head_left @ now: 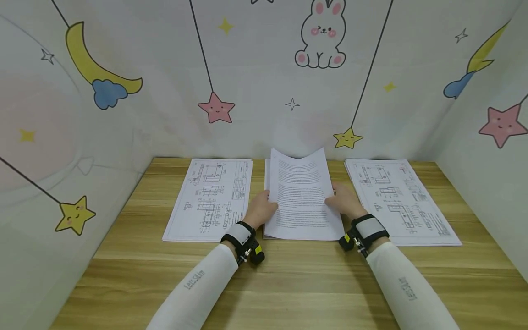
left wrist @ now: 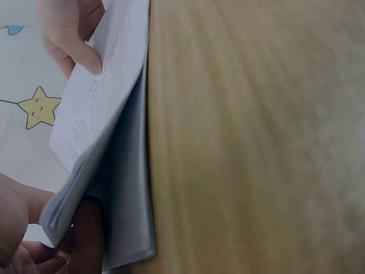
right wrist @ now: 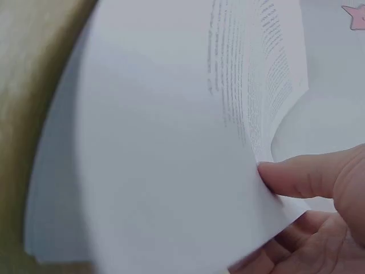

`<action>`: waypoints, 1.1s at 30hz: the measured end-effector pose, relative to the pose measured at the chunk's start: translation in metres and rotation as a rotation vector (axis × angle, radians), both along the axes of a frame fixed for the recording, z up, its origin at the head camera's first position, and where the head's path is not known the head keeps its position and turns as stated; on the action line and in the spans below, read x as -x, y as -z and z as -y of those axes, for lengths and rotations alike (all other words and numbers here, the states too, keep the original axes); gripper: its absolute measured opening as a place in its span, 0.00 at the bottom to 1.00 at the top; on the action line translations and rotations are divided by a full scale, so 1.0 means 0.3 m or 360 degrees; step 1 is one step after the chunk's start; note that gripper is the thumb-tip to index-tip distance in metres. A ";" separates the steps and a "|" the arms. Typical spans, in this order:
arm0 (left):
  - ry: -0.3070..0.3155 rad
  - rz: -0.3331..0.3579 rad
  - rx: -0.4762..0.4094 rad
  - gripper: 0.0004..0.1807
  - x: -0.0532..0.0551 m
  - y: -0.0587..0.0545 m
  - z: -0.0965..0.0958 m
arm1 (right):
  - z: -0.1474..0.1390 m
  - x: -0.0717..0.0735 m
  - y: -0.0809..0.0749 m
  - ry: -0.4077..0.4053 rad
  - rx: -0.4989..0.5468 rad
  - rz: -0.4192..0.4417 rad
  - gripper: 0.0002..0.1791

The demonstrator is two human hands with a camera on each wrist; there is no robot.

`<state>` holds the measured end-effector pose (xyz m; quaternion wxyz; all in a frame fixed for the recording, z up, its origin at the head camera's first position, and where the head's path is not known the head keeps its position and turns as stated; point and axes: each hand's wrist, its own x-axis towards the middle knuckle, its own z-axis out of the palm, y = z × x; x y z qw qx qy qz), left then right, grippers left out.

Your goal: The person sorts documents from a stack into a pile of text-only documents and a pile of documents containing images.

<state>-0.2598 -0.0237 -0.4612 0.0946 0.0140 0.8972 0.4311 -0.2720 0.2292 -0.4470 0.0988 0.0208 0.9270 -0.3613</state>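
Observation:
A sheaf of printed text sheets (head_left: 301, 197) is raised at the middle of the table, its far edge curved upward against the wall. My left hand (head_left: 261, 210) pinches its left side, thumb on top and fingers underneath, as the left wrist view shows. On the right side my right hand (head_left: 345, 200) grips the sheaf in the same way, the thumb (right wrist: 285, 177) pressing the printed face. Under the sheaf lies a lower stack of paper (left wrist: 128, 194), with a gap between the two. Most of that lower stack is hidden in the head view.
To the left lies a pile of technical drawings (head_left: 210, 201), and a similar pile of drawings (head_left: 402, 201) lies to the right. The wooden table (head_left: 305, 284) meets a patterned wall (head_left: 264, 133) at its back edge. Each wrist wears a strapped camera (head_left: 257, 254).

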 end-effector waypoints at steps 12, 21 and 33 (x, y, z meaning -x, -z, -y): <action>-0.0019 -0.0221 0.0487 0.17 -0.016 -0.019 -0.007 | 0.025 -0.007 -0.018 -0.0020 -0.0477 -0.0041 0.26; -0.0062 -0.0298 0.0632 0.17 -0.030 -0.036 -0.002 | 0.012 -0.009 -0.014 0.0022 -0.0562 0.0008 0.23; -0.0003 -0.0306 0.0761 0.17 -0.039 -0.034 -0.010 | 0.006 -0.026 -0.007 0.0059 -0.0558 -0.0090 0.19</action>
